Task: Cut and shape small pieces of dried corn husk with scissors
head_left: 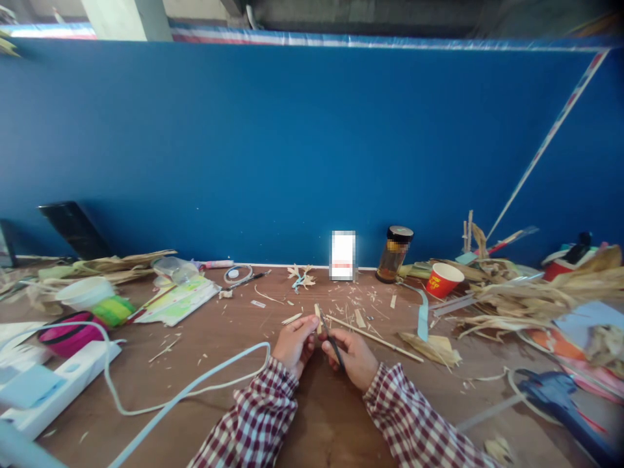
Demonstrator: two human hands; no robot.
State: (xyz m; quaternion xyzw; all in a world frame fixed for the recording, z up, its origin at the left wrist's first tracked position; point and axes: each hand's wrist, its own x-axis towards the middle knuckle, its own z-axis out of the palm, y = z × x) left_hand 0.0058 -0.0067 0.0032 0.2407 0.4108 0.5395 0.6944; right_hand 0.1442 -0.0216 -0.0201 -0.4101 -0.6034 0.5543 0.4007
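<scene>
My left hand (294,341) is closed in a pinch on a small pale strip of dried husk (317,316), held upright over the brown table (312,416). My right hand (355,355) is closed round a thin dark-handled tool (335,346), a blade or small scissors, whose tip meets the strip. Both hands sit close together near the table's middle. Both sleeves are red-and-white check. A long thin wooden stick (375,338) lies just beyond my right hand, among scattered husk scraps.
A white power strip (53,390) with a pale cable (195,390) lies at left, beside a pink pouch (68,335) and a white bowl (84,291). A jar (394,255), a red paper cup (442,279) and piled dried husks (536,292) stand at right. A blue glue gun (556,396) lies near right. A blue wall rises behind.
</scene>
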